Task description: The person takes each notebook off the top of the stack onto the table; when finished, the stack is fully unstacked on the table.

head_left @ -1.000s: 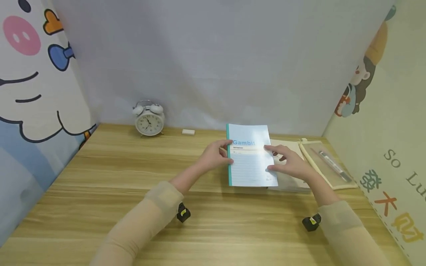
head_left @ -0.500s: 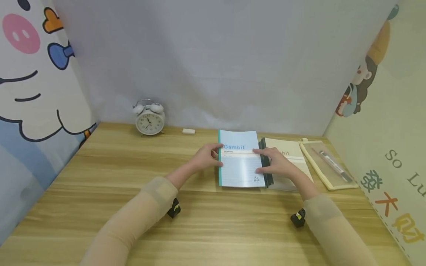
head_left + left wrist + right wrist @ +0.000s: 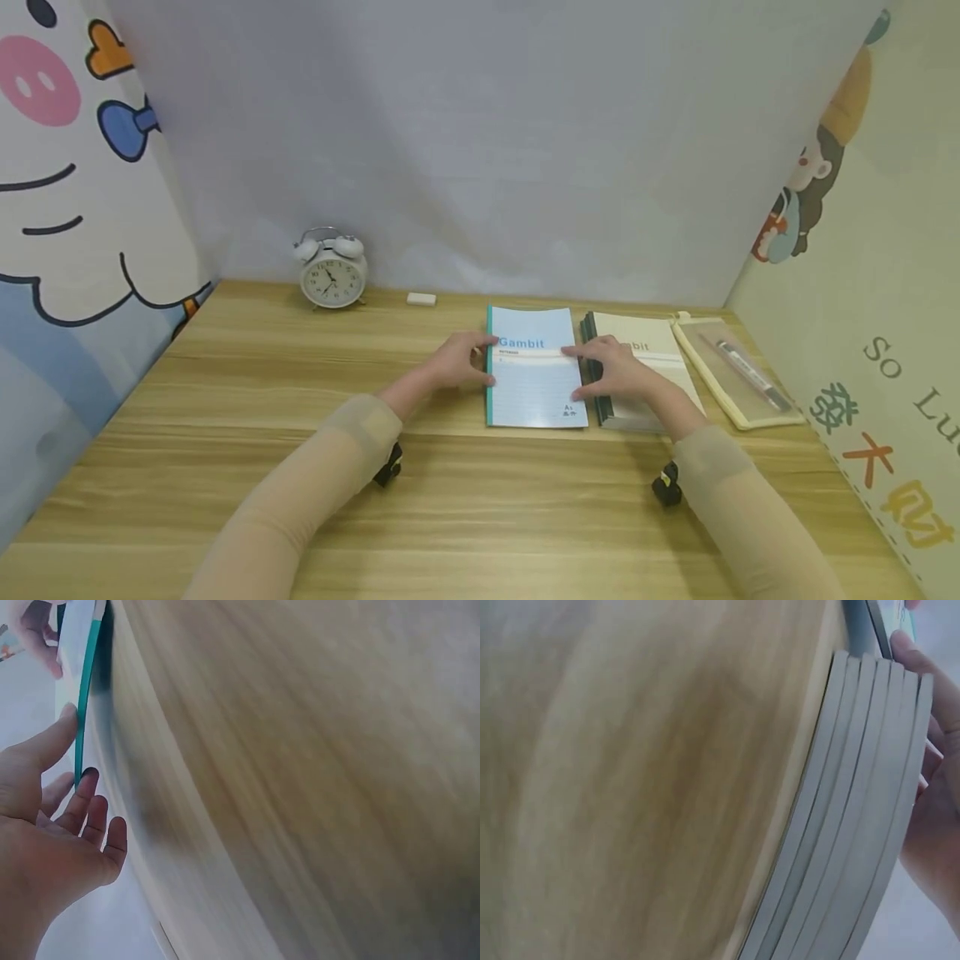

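A light blue paper notebook with a teal spine and the word "Gambit" printed across its cover (image 3: pixel 536 367) lies flat on the pale wooden bench (image 3: pixel 247 383) in front of me, a little right of centre. My left hand (image 3: pixel 461 360) rests at its spine edge, fingers nearly straight, fingertips touching the teal strip; the left wrist view shows the thumb against that edge and the other fingers (image 3: pixel 88 810) spread beside it. My right hand (image 3: pixel 611 371) lies over the notebook's right edge, thumb and fingertips pinching that side, palm over the stack next to it. That stack of cream-covered notebooks with dark spines (image 3: pixel 648 358) sits just beside the blue one on its right; the right wrist view shows the pale page edges of several books (image 3: pixel 855 817) piled together, my fingers (image 3: pixel 930 712) along the top one. Further right lies a pale yellow zip pouch with a clear front (image 3: pixel 738 375), holding a pen. At the back of the bench, against the grey wall, stand a white twin-bell alarm clock (image 3: pixel 332 271) and, nearby, a small white eraser (image 3: pixel 421 298).
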A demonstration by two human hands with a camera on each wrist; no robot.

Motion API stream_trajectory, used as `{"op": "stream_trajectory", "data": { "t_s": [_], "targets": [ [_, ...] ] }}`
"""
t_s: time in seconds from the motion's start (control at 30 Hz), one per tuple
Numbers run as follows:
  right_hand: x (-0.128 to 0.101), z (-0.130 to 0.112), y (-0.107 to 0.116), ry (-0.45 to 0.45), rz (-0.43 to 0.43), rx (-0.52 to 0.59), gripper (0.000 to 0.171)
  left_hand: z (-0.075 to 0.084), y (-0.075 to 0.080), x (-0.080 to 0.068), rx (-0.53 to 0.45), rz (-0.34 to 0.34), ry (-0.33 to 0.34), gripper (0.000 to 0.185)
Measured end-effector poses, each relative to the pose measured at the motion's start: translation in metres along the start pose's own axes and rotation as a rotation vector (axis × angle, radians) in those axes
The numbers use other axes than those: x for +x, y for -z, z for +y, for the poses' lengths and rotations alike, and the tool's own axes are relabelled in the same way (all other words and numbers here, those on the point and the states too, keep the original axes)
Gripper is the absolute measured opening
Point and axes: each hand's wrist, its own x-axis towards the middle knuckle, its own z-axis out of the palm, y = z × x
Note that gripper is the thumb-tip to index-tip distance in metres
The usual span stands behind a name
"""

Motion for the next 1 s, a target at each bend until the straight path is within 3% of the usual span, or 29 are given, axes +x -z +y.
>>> {"op": "stream_trajectory", "data": {
  "t_s": [0.23, 0.57, 0.77, 1.0],
  "targets": [
    [0.004, -0.001, -0.001, -0.020, -0.056, -0.129, 0.080, -0.001, -0.002, -0.003, 0.203, -0.064, 0.019, 0.075],
    [0.002, -0.009, -0.001, 0.002, -0.068, -0.236, 0.071, 0.006, -0.002, -0.005, 0.374, -0.103, 0.071, 0.075],
    [0.000, -0.008, -0.001, 0.029, -0.035, -0.207, 0.070, 0.006, -0.002, -0.006, 0.377, -0.085, 0.071, 0.074],
    [-0.012, -0.010, 0.013, 0.029, 0.059, -0.122, 0.072, 0.017, 0.003, -0.007, 0.306, -0.043, 0.031, 0.072]
  ]
}}
